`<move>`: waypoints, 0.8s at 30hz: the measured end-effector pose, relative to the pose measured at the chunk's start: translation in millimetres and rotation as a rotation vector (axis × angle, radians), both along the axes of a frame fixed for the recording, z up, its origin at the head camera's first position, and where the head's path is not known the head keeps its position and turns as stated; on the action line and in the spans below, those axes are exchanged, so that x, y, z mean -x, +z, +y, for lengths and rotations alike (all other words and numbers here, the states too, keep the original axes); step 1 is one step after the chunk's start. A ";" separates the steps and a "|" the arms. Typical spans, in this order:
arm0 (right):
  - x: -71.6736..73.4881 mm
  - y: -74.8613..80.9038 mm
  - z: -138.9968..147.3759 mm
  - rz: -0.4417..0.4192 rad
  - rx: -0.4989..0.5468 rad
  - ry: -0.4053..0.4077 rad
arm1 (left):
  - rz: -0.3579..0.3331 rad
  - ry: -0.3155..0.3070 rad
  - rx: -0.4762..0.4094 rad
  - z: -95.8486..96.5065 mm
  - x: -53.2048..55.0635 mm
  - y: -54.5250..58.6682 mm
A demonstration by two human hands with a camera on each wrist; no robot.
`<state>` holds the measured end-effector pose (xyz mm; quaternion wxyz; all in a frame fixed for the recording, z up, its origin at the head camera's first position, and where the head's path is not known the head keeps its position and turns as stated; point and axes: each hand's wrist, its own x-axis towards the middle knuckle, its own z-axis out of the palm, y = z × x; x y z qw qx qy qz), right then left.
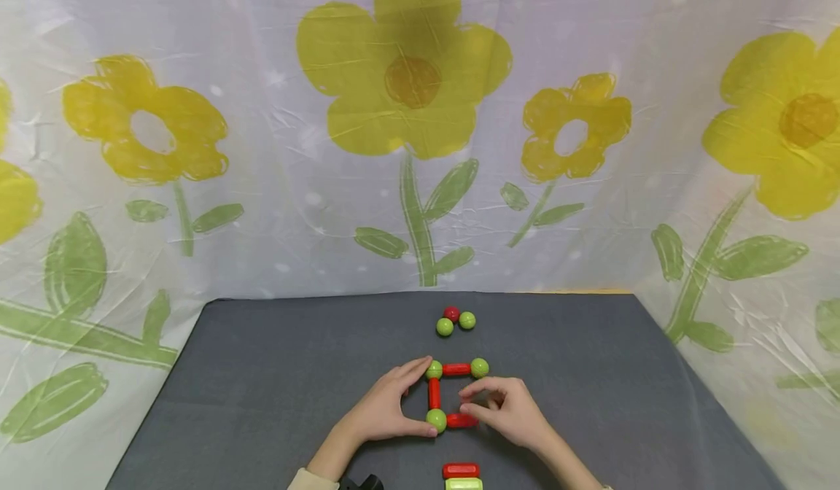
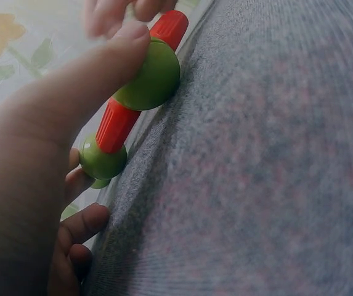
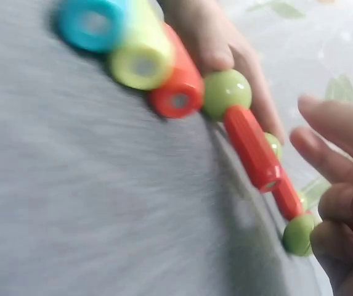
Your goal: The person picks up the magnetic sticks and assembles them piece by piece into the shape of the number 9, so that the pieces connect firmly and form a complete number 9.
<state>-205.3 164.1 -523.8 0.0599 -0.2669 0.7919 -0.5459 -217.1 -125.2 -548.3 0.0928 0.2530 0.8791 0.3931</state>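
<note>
A three-sided frame of red magnetic sticks and green balls lies on the dark tabletop. My left hand grips its left side, thumb on the near green ball and fingertips by the far-left green ball. One red stick joins these two balls. Along the far side, another red stick leads to a third green ball. The near red stick has a bare end. Beside that end is my right hand; the right wrist view shows its thumb and forefinger apart, holding nothing.
Beyond the frame sit a red ball and two loose green balls. Nearer me lie a loose red stick, a pale green stick and a blue stick. A flowered cloth hangs behind the table.
</note>
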 end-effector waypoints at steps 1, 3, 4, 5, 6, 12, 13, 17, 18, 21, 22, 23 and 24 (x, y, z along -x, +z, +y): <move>-5.4 -2.3 3.0 -0.020 0.006 0.022 | 0.001 0.002 0.001 0.0 0.2 0.3; -14.6 -5.8 9.1 -0.052 0.008 0.075 | 0.002 0.005 0.006 0.0 0.5 0.4; -18.5 -7.1 12.1 -0.067 0.001 0.101 | 0.003 0.006 0.008 0.0 0.7 0.4; -21.9 -7.9 14.7 -0.081 -0.010 0.126 | 0.002 0.007 0.010 0.1 0.8 0.3; -24.7 -8.7 17.3 -0.095 -0.017 0.153 | 0.001 0.008 0.013 0.1 0.8 0.2; -32.5 -11.4 25.6 -0.147 -0.055 0.228 | -0.003 0.012 0.015 0.5 0.5 0.3; -32.7 -12.0 26.1 -0.144 -0.059 0.230 | -0.003 0.011 0.016 0.6 0.6 0.1; -32.8 -14.6 28.0 -0.138 -0.066 0.242 | 0.000 0.008 0.022 1.0 0.7 -0.9; -32.7 -15.3 28.4 -0.139 -0.065 0.247 | -0.001 0.007 0.022 1.0 0.7 -1.0; -32.4 -16.6 28.8 -0.146 -0.063 0.258 | -0.003 0.004 0.019 0.8 0.6 -0.7; -32.2 -16.8 28.6 -0.147 -0.061 0.261 | -0.003 0.005 0.018 0.6 0.7 -0.6; -32.1 -16.9 28.3 -0.143 -0.061 0.261 | -0.003 0.006 0.020 0.4 0.9 -0.6; -32.0 -17.0 27.8 -0.140 -0.060 0.261 | -0.002 0.006 0.020 0.1 1.2 -0.6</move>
